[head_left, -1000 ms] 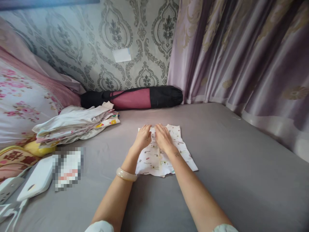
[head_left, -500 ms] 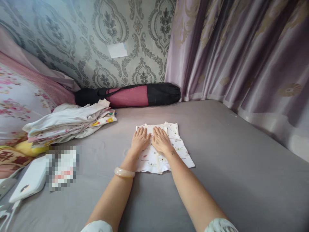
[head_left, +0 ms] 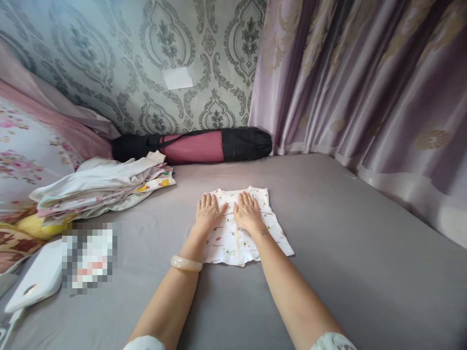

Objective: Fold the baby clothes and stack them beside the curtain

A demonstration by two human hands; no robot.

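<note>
A small white printed shirt [head_left: 228, 240] lies flat on a grey bed sheet [head_left: 346, 272], its neckline pointing away from me. Palm down, my left hand [head_left: 208, 212] rests on its upper left part, fingers stretched out and thumb spread to the side. My right hand [head_left: 248, 211] lies flat on the upper right part, fingers also extended. A gap of bare fabric shows between the two hands. Neither hand grips the cloth. Around my left wrist sits a pale bangle [head_left: 186, 263].
To the left is a pile of clothes [head_left: 98, 182] beside a floral pillow [head_left: 25, 160]. Nearer lie a white power bank [head_left: 40, 274] with a cable and a blurred-out item [head_left: 93, 257]. A black and pink long bag [head_left: 193, 147] lies along the wall, near a purple curtain [head_left: 328, 73].
My hands have slid apart across the shirt, the left going left and the right going right. The shirt stays flat in about the same place.
</note>
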